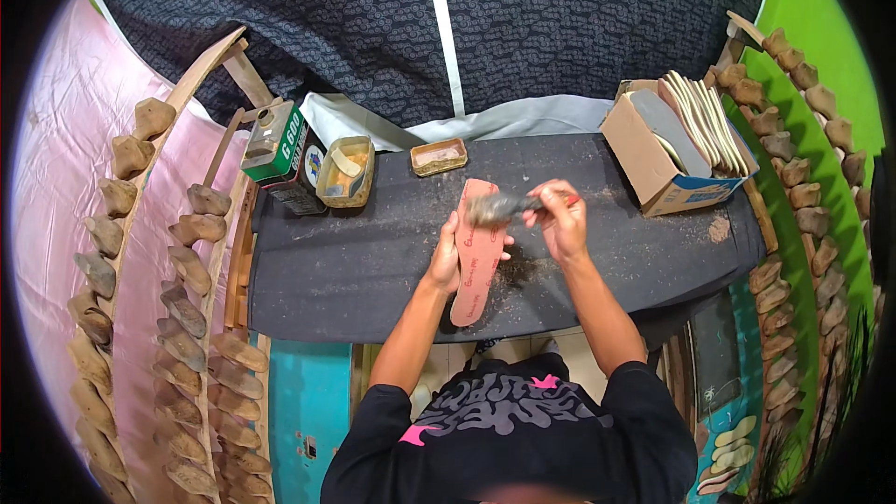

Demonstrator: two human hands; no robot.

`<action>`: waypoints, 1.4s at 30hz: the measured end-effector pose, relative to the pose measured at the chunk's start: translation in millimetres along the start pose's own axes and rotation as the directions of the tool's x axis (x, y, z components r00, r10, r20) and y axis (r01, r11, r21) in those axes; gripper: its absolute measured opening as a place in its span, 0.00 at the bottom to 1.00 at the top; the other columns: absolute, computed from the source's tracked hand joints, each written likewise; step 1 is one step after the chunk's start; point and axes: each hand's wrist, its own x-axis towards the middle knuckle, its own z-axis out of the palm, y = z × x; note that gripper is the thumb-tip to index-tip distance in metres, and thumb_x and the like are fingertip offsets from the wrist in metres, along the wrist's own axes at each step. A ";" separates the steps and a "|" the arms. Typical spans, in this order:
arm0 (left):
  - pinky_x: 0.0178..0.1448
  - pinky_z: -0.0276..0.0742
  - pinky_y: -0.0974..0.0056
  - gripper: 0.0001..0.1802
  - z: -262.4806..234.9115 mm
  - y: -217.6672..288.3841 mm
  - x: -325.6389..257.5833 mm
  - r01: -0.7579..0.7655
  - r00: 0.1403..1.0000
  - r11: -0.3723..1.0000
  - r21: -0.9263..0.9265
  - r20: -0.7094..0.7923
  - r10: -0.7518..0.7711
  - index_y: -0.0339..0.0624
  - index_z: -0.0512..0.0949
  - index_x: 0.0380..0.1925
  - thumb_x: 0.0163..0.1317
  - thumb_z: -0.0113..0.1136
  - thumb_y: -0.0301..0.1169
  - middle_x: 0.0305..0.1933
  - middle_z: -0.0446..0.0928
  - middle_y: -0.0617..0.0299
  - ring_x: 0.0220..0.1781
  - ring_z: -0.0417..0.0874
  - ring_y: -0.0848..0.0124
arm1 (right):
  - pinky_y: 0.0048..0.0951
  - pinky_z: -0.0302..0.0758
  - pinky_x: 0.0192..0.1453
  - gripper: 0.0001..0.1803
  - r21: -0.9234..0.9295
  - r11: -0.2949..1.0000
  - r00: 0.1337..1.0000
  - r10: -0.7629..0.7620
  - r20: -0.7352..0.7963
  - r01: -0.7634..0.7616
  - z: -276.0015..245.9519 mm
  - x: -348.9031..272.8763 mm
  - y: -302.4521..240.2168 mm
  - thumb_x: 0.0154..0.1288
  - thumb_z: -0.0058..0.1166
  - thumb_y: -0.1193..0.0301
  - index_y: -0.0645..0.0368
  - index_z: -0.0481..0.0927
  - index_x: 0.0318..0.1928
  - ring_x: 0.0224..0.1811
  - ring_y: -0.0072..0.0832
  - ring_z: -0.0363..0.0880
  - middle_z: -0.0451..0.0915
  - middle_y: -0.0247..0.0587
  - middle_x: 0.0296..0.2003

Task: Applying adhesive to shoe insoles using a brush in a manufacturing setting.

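Note:
My left hand [446,259] grips a long pinkish-brown shoe insole [474,285] with red print, its fingers wrapped round both edges. The insole is held up over the near part of the table, one end pointing toward me. In my right hand [562,222] is a brush [504,207], grey with pale bristles and a bit of red showing by the fingers. Its bristles lie over the upper part of the insole; they are blurred, and I cannot tell whether they touch it.
A dark cloth [392,243] with scattered crumbs covers the table. At the back stand a metal can [285,163], a cut-open container [359,196] and a small tray [439,158]. A cardboard box [644,177] of soles is at right. Racks of wooden shoe lasts [191,271] flank both sides.

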 end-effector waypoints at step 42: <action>0.45 0.81 0.63 0.38 -10.0 18.8 -6.5 -0.030 0.976 0.970 -0.240 -0.218 -0.023 0.41 0.65 0.59 0.65 0.34 0.62 0.50 0.75 0.54 0.44 0.80 0.68 | 0.25 0.77 0.24 0.06 -0.123 0.991 0.999 -0.049 -0.004 0.048 -1.3 -4.1 -5.9 0.64 0.48 0.76 0.67 0.74 0.33 0.24 0.30 0.78 0.75 0.47 0.33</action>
